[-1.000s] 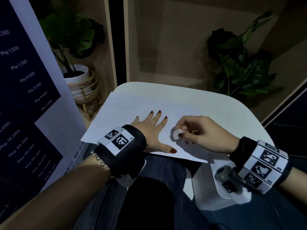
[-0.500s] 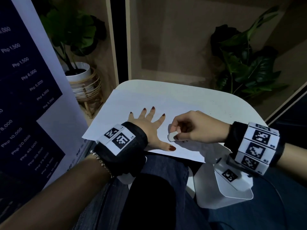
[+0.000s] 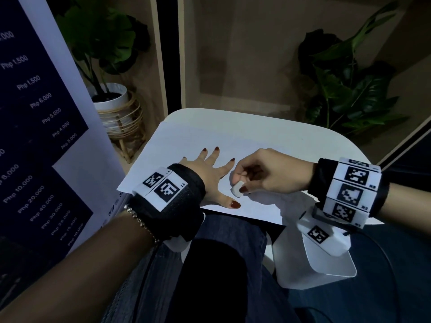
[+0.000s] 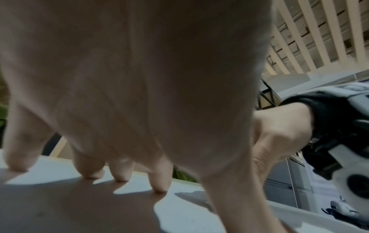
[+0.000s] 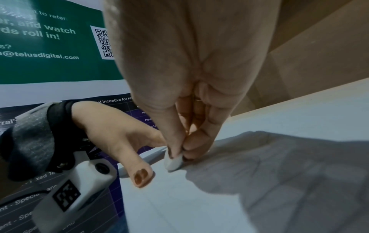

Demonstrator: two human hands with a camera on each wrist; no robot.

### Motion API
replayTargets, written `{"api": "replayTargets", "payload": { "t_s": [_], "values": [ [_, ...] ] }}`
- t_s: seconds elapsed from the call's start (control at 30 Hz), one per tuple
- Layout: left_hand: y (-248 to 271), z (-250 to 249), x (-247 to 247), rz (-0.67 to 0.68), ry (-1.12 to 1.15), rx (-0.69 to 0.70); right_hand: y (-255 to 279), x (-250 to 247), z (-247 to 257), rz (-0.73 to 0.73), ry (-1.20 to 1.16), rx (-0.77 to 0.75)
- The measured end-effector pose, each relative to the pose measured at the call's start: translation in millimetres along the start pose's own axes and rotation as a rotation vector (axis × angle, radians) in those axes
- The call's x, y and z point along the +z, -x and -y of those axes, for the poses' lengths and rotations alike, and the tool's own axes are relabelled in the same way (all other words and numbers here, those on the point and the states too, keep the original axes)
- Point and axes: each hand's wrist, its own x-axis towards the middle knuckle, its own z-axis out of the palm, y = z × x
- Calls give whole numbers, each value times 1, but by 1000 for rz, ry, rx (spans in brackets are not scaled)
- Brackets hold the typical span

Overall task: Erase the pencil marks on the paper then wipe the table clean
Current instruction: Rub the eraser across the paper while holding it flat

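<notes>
Pinching eraser (image 3: pixel 236 191), right hand (image 3: pixel 268 173) now nearer left hand (image 3: pixel 210 177), flat on paper (image 3: pixel 186 141).

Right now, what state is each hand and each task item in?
left hand: flat, fingers spread, pressing on the paper
right hand: pinching the eraser between thumb and fingers
eraser: held tilted, lower end touching the paper
paper: lying flat on the table, near edge overhanging
table: white top, partly covered by the paper
</notes>
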Motion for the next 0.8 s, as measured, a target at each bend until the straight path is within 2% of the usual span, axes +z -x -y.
{"api": "replayTargets", "payload": {
  "t_s": [0.3,0.57,0.8],
  "values": [
    [0,0,-3,21,60,8,-11,10,7,-19,10,-47],
    [0,1,0,10,10,3,3,-11,-3,28,206,29],
    [-2,2,0,14,50,5,-9,9,9,7,101,-49]
  ]
}}
